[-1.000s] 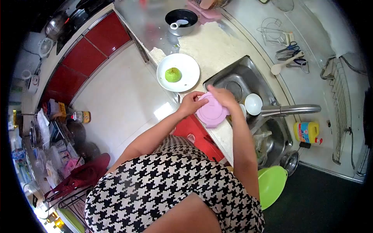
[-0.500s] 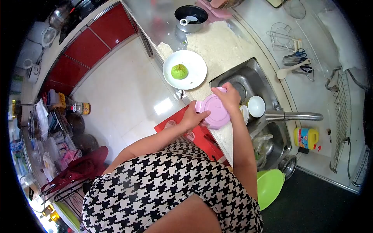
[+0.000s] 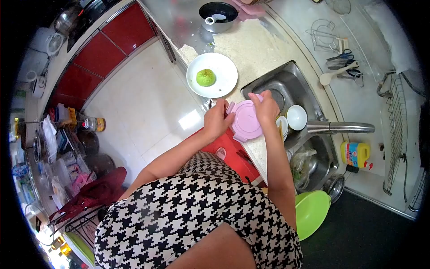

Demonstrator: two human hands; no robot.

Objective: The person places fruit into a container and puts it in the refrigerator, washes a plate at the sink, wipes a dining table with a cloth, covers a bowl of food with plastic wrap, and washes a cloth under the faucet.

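Note:
A round pink clip-lock lid (image 3: 247,121) is between my hands at the counter's edge beside the sink. My left hand (image 3: 217,121) grips its left side near a raised side tab, thumb on the rim. My right hand (image 3: 267,108) holds the upper right side, with fingers closed on another tab. Whether a container sits under the lid is hidden. Just beyond my hands, a white plate (image 3: 226,67) bears a light green, rounded piece of food (image 3: 206,77).
Right of my hands is a double steel sink (image 3: 286,78) with a white bowl (image 3: 296,117) and a plastic bag (image 3: 303,166). A tap (image 3: 345,127) reaches over it. A black pan (image 3: 218,20) stands farther back; a green basin (image 3: 311,215) is near my right elbow.
The lid has turned slightly and its left tab now stands up. My left hand has shifted up along the side, and my right hand moved a little.

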